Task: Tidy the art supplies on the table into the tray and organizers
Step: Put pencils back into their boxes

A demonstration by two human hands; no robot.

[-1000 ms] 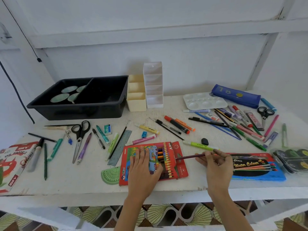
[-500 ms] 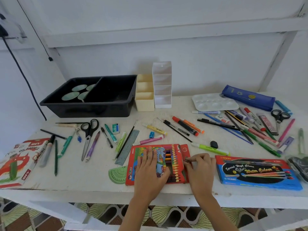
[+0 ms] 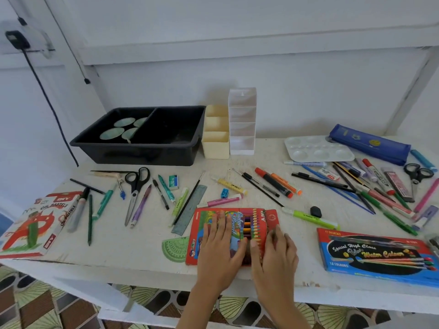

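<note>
A red box of colour pencils point(image 3: 260, 218) lies flat near the table's front edge, its window showing several pencils. My left hand point(image 3: 219, 248) lies flat on the box's left half, fingers straight. On the box's right half rests my right hand point(image 3: 273, 256), with relaxed fingers and the thumb beside the left hand. The black two-part tray point(image 3: 142, 151) stands at the back left, with round green discs in its left part. A cream organizer point(image 3: 215, 146) and a taller white organizer point(image 3: 242, 143) stand beside it.
Pens, markers, brushes, black scissors point(image 3: 135, 184), a ruler point(image 3: 190, 210) and a green protractor point(image 3: 174, 249) lie scattered around. An oil pastels box point(image 3: 35, 224) sits front left, a water colour box point(image 3: 375, 255) front right. A palette point(image 3: 316, 149) and blue pencil case point(image 3: 370, 143) sit back right.
My right hand held a purple pencil beside the box a second ago; the pencil is no longer in it and the hand now rests on the box. The left hand stayed put.
</note>
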